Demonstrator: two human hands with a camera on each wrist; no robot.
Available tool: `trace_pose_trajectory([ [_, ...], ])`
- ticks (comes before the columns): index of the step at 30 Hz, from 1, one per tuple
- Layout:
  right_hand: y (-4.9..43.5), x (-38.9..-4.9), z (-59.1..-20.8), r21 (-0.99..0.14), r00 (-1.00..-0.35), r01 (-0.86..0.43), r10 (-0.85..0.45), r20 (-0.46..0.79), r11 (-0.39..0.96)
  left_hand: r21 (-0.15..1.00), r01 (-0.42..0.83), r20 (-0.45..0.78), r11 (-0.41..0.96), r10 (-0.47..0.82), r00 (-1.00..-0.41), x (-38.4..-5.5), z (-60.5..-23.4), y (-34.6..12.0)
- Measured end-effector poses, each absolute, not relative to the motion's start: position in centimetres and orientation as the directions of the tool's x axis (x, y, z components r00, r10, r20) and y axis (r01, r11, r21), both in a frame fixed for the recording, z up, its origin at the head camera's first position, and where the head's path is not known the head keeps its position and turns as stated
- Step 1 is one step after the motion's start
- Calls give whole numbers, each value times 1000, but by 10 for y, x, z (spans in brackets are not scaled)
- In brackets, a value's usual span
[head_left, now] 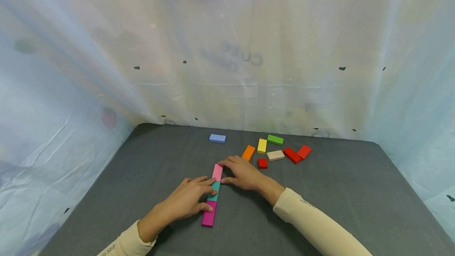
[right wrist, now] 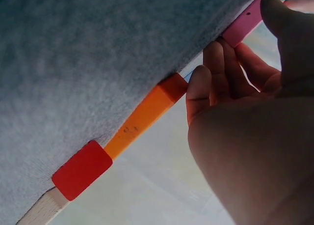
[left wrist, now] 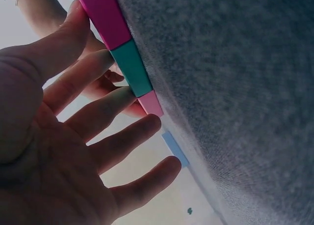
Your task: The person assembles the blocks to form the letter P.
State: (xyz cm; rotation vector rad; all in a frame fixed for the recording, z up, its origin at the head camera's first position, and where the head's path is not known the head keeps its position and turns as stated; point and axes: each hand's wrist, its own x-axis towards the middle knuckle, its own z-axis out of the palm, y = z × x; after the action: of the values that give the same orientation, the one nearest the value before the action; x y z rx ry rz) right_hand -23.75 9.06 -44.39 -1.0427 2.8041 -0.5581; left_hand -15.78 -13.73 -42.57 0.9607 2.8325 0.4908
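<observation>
Three flat rectangular wooden blocks lie end to end in a line on the dark cloth: a magenta block (head_left: 208,219) nearest, a teal block (head_left: 215,191) in the middle and a pink block (head_left: 217,172) at the far end. My left hand (head_left: 190,198) rests along them with extended, spread fingers, its thumb at the magenta one and fingertips at the teal one (left wrist: 130,68). From the right side, my right hand (head_left: 244,174) holds the pink block (right wrist: 241,24), thumb against its long side and bent fingers at its far end.
Beyond the right hand lie an orange block (head_left: 248,152), a small red block (head_left: 262,163), a beige block (head_left: 275,155), a yellow block (head_left: 262,145), a green block (head_left: 275,140) and two red blocks (head_left: 292,155). A blue block (head_left: 217,138) lies farther back. Pale curtains (head_left: 249,50) surround the table.
</observation>
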Motion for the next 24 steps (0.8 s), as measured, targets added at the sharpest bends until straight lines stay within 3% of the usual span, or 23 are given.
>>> trace_pose_trajectory([
  [11, 108, -235, -440, -349, -750, -638, -656, 80, 686, 300, 589, 4, 751, 616, -788, -157, -428, -138],
  [24, 167, -260, -444, -298, -839, -542, -524, 146, 786, 317, 585, 12, 746, 614, -789, -154, -427, -136],
])
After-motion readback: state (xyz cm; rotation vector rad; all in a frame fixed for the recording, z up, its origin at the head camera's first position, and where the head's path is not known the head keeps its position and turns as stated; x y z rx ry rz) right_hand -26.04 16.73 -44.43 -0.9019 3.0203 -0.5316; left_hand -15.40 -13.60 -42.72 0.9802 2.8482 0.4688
